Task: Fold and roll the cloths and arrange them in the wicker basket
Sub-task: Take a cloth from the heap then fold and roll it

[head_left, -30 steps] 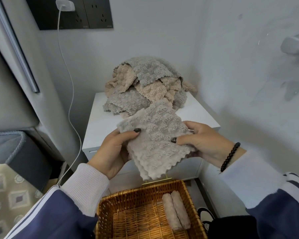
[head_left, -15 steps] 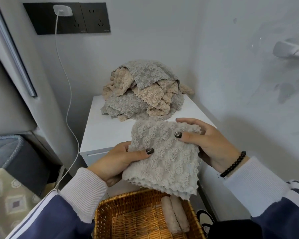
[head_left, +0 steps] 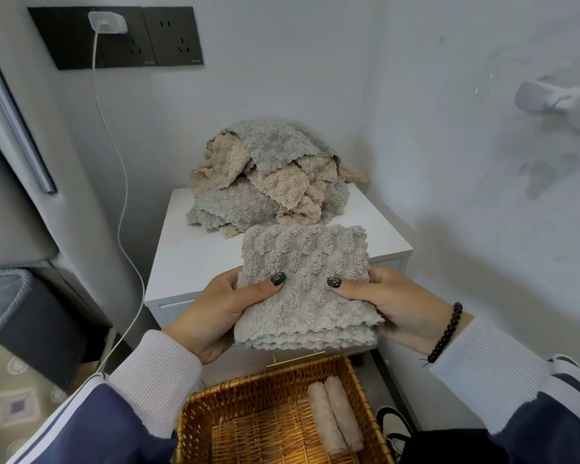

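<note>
A folded grey fluffy cloth (head_left: 303, 289) is held in the air in front of the white cabinet (head_left: 195, 256). My left hand (head_left: 221, 309) grips its left edge with the thumb on top, and my right hand (head_left: 392, 303) grips its right edge the same way. Below the hands stands the wicker basket (head_left: 215, 393), with two rolled beige cloths (head_left: 335, 416) lying side by side at its right. A heap of grey and beige cloths (head_left: 265, 175) lies at the back of the cabinet top.
A white cable (head_left: 124, 182) hangs from a charger in the black wall socket (head_left: 114, 38) down the left side. A grey upholstered seat (head_left: 10, 296) stands at the left. White walls close in behind and to the right, with a wall fitting (head_left: 563, 102).
The cloth has gone from a tilted diamond to a squared, doubled-over fold. Both hands moved down to its side edges, thumbs now on top.
</note>
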`<state>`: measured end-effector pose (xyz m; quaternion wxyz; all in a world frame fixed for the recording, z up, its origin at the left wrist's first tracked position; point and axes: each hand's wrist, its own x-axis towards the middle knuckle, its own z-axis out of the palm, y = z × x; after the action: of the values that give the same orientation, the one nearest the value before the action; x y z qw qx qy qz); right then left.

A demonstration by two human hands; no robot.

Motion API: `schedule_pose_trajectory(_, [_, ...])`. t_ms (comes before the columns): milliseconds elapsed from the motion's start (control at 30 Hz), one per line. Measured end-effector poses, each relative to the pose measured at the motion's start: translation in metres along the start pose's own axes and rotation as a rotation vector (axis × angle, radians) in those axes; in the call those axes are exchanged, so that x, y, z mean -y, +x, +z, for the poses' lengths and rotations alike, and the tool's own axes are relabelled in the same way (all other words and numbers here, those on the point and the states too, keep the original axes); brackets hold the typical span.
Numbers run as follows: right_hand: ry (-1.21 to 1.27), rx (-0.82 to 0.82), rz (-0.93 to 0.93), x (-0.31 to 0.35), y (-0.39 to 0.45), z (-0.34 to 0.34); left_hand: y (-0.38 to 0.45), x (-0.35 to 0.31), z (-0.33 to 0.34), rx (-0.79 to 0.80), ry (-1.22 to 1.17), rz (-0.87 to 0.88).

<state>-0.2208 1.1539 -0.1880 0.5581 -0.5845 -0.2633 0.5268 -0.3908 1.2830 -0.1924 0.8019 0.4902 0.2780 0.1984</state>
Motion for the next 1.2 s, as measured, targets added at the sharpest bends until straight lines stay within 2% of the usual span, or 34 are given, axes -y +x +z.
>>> schedule_pose_trajectory(200, [0.011, 0.061, 0.004, 0.003, 0.001, -0.017, 0.002, 0.000, 0.001, 0.019, -0.057, -0.116])
schedule_pose_trajectory(300, [0.104, 0.074, -0.001, 0.005, 0.002, -0.019, 0.005, 0.000, -0.001, 0.019, -0.087, -0.127])
schedule_pose_trajectory(433, [0.229, 0.123, -0.078, 0.005, 0.004, -0.022, 0.006, 0.001, -0.003, 0.112, -0.151, -0.095])
schedule_pose_trajectory(567, [0.224, 0.183, -0.090, 0.006, 0.007, -0.024, 0.003, -0.002, -0.004, 0.271, -0.189, -0.062])
schedule_pose_trajectory(733, [0.232, 0.261, -0.137, 0.009, 0.003, -0.026, 0.000, -0.005, -0.003, 0.294, -0.189, -0.007])
schedule_pose_trajectory(900, [0.361, 0.354, -0.121, 0.014, -0.001, -0.019, 0.000, -0.006, -0.009, 0.263, -0.172, 0.035])
schedule_pose_trajectory(1033, [0.383, 0.339, -0.060, 0.010, 0.007, -0.025, 0.001, -0.009, -0.013, 0.278, -0.111, 0.056])
schedule_pose_trajectory(1133, [0.272, 0.247, -0.050, 0.008, 0.009, -0.027, 0.000, -0.011, -0.018, 0.343, -0.044, 0.027])
schedule_pose_trajectory(1200, [0.111, 0.152, -0.071, 0.007, 0.007, -0.023, -0.001, -0.011, -0.019, 0.329, 0.050, 0.040])
